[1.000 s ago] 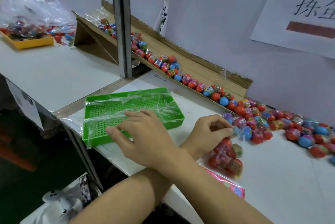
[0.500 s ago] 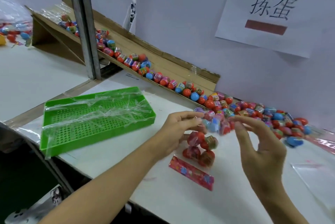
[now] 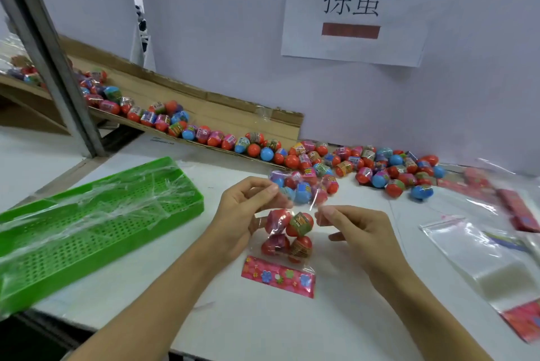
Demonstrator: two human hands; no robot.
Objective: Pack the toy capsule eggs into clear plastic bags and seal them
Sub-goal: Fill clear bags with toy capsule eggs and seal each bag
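Note:
A clear plastic bag (image 3: 287, 236) with a pink flowered strip at its bottom holds several red capsule eggs and hangs just above the white table. My left hand (image 3: 245, 214) pinches the bag's top left corner. My right hand (image 3: 355, 229) pinches the top right edge. Behind the bag, a heap of loose capsule eggs (image 3: 380, 167) in red, blue and pink lies on the table by the wall.
A green perforated tray (image 3: 96, 229) draped with clear film sits at the left. A cardboard chute (image 3: 204, 115) lined with eggs slopes down from the back left. Empty clear bags (image 3: 491, 261) with pink strips lie at the right. A metal post (image 3: 49, 53) stands at the left.
My right hand left the green tray, crossed to the right and took hold of the bag's top edge. The bag of eggs now hangs spread between both hands. The view swung right.

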